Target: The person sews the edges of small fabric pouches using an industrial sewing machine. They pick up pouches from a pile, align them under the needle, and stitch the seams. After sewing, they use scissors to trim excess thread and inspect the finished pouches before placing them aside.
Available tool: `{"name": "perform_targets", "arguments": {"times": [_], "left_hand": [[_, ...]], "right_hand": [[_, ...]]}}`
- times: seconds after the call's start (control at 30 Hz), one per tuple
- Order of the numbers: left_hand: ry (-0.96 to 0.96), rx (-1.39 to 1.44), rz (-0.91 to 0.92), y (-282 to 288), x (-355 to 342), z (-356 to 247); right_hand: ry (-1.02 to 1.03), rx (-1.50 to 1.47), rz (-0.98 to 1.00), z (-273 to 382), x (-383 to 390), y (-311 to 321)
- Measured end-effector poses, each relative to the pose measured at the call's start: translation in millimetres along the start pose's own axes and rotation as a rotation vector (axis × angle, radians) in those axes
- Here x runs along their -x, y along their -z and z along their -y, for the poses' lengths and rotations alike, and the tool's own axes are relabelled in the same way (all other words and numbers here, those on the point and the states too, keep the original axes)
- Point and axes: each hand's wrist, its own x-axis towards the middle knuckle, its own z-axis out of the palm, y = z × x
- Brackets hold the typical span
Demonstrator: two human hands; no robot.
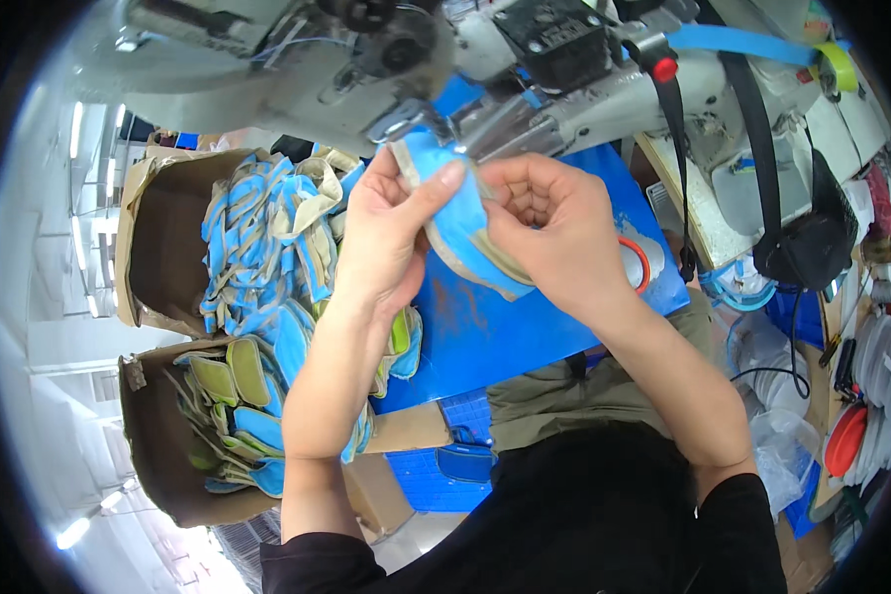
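Blue tabletop (pixel 525 332) below; left hand (pixel 386 233) and right hand (pixel 554 233), fingers clamped on blue fabric (pixel 455 220), likely light, limp, best gripped along edges

Blue fabric piece (pixel 457 224), tan-edged, gently curved, held aslant from eleven to five o'clock, toward twelve from view's centre.

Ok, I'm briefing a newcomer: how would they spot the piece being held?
Find the blue table below the grey machine across the top. Over it, between the left hand and the right hand, is a curved blue strip with beige edging. Unlike the similar pieces heaped at left, it alone is held up in both hands.
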Motion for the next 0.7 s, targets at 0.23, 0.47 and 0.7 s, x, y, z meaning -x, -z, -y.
{"name": "perform_targets", "arguments": {"times": [0.23,0.47,0.7], "left_hand": [[0.374,0.492,0.164,31,2,1],[0.266,0.331,0.016,14,11,7],[0.056,0.004,-0.023,0,15,13]], "right_hand": [[-0.003,0.096,0.033,-1,12,8],[0.089,0.243,0.044,0,19,18],[0.027,0.117,0.038,-7,29,16]]}}
